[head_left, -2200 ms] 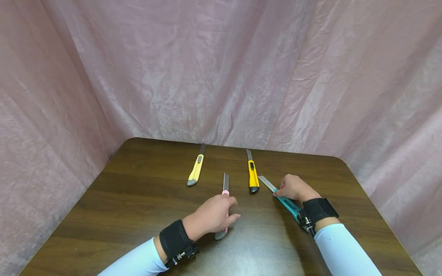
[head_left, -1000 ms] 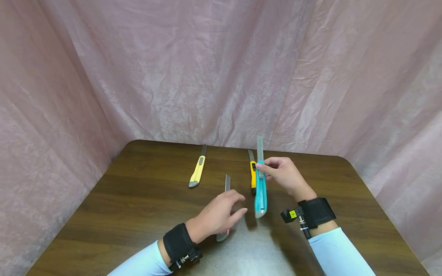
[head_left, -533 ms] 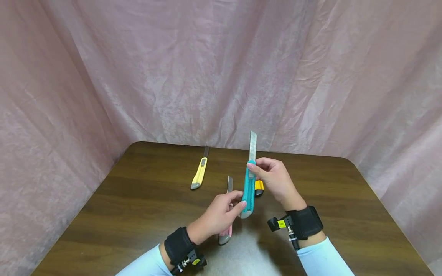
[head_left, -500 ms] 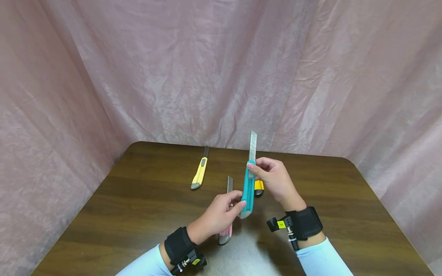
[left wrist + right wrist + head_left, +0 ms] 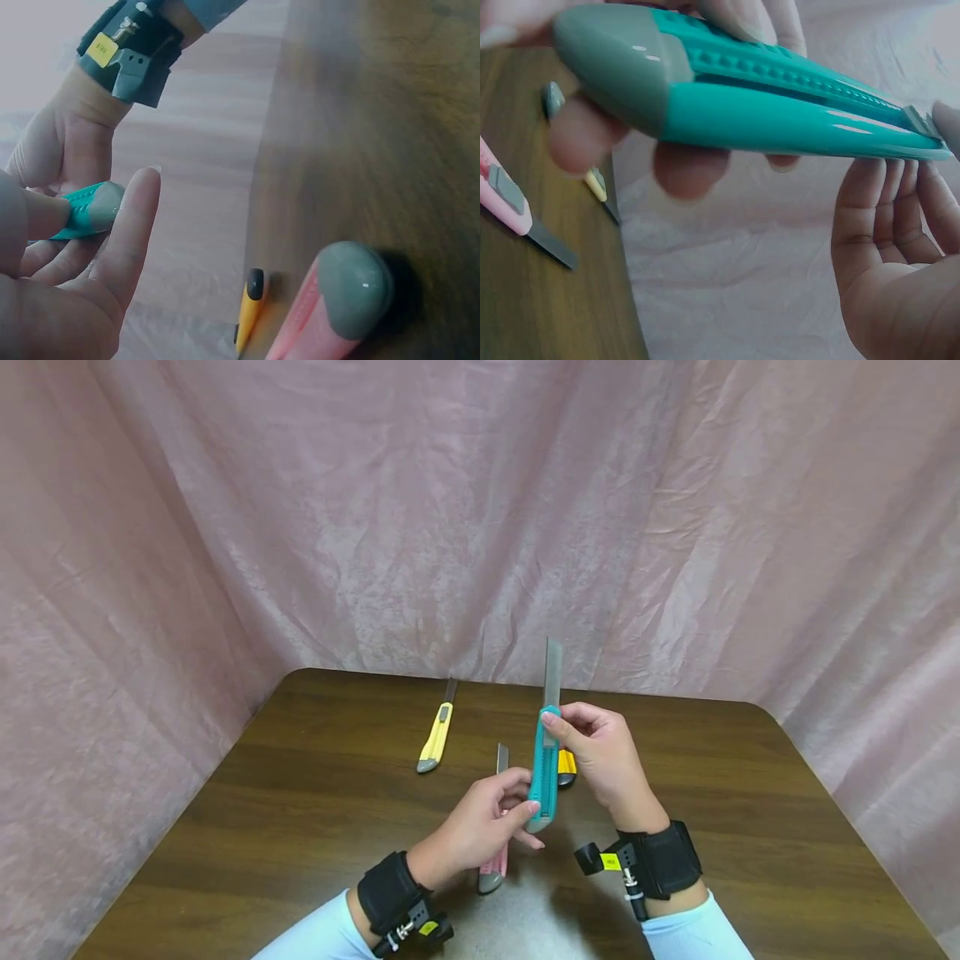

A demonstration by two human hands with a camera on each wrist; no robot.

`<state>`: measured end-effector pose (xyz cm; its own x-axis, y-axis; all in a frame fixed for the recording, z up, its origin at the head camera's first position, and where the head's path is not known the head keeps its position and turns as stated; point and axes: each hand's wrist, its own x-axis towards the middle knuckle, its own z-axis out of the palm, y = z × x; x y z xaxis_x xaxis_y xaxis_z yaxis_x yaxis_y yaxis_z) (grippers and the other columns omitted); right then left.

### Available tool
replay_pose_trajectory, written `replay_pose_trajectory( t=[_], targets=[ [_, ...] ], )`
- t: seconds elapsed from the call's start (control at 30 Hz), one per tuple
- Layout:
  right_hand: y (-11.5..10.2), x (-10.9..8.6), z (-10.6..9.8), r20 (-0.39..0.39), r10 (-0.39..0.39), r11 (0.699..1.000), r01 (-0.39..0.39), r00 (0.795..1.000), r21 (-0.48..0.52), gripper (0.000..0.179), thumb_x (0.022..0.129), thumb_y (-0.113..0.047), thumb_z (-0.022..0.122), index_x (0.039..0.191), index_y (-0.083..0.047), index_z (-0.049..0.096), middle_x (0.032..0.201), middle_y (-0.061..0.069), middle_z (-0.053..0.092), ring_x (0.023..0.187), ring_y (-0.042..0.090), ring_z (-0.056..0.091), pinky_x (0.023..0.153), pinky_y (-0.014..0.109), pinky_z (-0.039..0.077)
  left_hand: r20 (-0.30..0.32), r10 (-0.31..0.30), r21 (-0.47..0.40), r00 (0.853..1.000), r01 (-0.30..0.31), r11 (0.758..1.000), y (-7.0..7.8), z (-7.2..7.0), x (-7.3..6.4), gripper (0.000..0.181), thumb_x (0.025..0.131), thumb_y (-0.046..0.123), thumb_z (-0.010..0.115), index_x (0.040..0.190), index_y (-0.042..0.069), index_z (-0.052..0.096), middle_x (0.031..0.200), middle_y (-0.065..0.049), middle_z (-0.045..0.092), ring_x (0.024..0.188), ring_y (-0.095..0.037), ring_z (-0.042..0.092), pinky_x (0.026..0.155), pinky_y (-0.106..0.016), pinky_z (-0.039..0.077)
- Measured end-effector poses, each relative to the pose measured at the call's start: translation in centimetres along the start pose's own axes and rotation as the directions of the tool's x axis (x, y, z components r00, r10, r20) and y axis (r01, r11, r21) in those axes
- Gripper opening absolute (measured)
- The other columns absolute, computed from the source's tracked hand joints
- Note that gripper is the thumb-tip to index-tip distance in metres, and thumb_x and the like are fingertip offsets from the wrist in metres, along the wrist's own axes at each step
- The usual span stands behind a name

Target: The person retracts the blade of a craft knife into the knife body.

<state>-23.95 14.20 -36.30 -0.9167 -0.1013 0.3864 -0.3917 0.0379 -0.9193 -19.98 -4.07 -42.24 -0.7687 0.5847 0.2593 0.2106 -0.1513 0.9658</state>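
A teal box cutter [image 5: 543, 777] is held up above the table, its long blade [image 5: 553, 672] extended and pointing away. My left hand [image 5: 476, 827] pinches its grey butt end between thumb and fingers. Near the blade end my right hand [image 5: 606, 760] grips the body, the thumb on the grey slider [image 5: 921, 121] in the right wrist view. Beneath the left hand a pink box cutter [image 5: 492, 866] lies on the table, partly hidden. Behind the teal one lies an orange-yellow box cutter [image 5: 567, 764], mostly covered.
A pale yellow box cutter [image 5: 435, 739] lies at the back of the brown wooden table [image 5: 300, 793], blade out toward the far edge. A pink cloth curtain [image 5: 450, 527] hangs behind and at the sides.
My right hand has lifted the teal box cutter off the table and brought it left and upright. My left hand has risen from the pink box cutter and taken hold of the teal one's butt.
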Motion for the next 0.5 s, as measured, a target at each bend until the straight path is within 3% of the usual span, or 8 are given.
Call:
replay_pose_trajectory(
  t=[0.2,0.5],
  targets=[
    [-0.1,-0.1,0.2,-0.01,-0.06,0.998,0.06,0.998,-0.011,0.015,0.089,-0.02,0.069,0.091,-0.005,0.069,0.079,0.012,0.062,0.07,0.025,0.056,0.062,0.029,0.054,-0.013,0.034,-0.014,0.999,-0.034,0.999,0.2,-0.2,0.0,0.03,0.095,-0.004,0.052,0.123,0.007,0.05,0.104,-0.015,0.06,0.085,-0.029,0.064,0.065,-0.054,0.055],
    [-1.4,-0.9,0.6,0.004,-0.121,0.987,0.121,0.993,-0.102,0.013,0.091,-0.017,0.065,0.086,-0.006,0.071,0.072,0.01,0.063,0.064,0.025,0.056,0.058,0.03,0.054,-0.036,0.034,0.028,0.999,-0.033,0.999,0.4,-0.2,-0.2,0.031,0.095,-0.003,0.053,0.125,0.007,0.051,0.103,-0.012,0.061,0.082,-0.026,0.065,0.063,-0.05,0.057]
  ],
)
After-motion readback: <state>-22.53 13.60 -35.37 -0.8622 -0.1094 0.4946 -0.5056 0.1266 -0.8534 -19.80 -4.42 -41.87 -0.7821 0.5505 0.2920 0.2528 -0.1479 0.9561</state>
